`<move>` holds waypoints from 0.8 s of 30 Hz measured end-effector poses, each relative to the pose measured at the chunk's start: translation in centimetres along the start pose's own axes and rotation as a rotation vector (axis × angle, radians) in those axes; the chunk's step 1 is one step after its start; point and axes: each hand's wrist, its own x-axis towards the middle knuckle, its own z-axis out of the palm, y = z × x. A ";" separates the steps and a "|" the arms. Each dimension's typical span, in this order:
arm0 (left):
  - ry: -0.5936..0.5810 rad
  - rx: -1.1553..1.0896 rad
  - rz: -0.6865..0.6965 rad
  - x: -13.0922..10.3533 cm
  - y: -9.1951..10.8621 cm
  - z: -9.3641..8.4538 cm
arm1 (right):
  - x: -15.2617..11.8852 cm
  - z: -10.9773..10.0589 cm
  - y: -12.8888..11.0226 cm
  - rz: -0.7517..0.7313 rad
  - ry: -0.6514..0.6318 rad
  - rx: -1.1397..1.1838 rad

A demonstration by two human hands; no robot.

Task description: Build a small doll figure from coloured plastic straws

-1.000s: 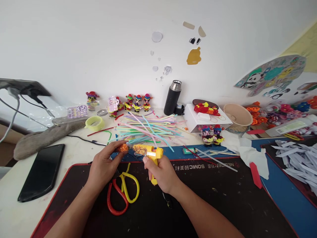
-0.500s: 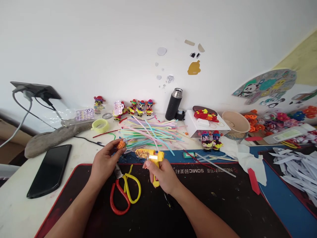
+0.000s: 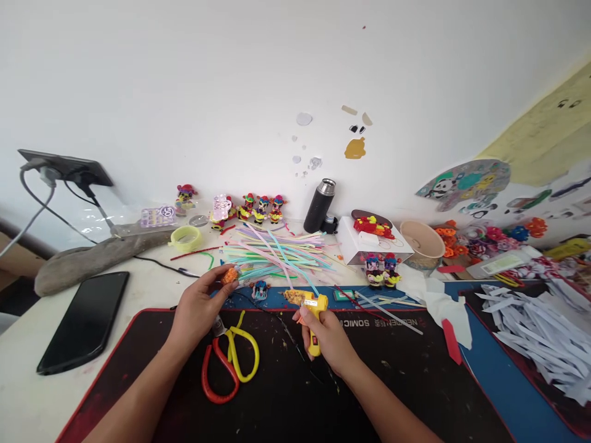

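Between the fingertips of my left hand (image 3: 201,307) is a small orange fuzzy piece (image 3: 229,275). My right hand (image 3: 325,335) is wrapped round the handle of a yellow glue gun (image 3: 314,303), whose stained nozzle points left, apart from the orange piece. Scissors (image 3: 231,363) with one red and one yellow handle lie on the black mat just below my left hand. A small blue figure piece (image 3: 260,290) sits between the hands at the mat's back edge. Behind it is a pile of pastel pipe cleaners (image 3: 277,249).
A phone (image 3: 85,323) lies at the left. At the back stand small colourful figures (image 3: 261,209), a yellow tape roll (image 3: 185,238), a black flask (image 3: 319,206) and a white box (image 3: 392,249). White paper strips (image 3: 545,338) are heaped at the right.
The glue gun in my right hand has moved right, away from the orange piece, uncovering the blue figure piece. My left hand still holds the orange piece. The view has shifted slightly.
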 end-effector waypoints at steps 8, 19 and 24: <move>0.008 0.028 0.040 -0.1 0.0 0.1 | -0.4 -1.1 -0.3 -0.176 -0.030 -0.268; -0.009 0.058 0.079 -0.4 0.8 0.2 | -0.2 0.2 -3.7 -0.248 0.084 -1.154; -0.010 0.058 0.103 -0.5 0.9 0.4 | 0.3 1.1 -3.4 -0.254 -0.001 -1.262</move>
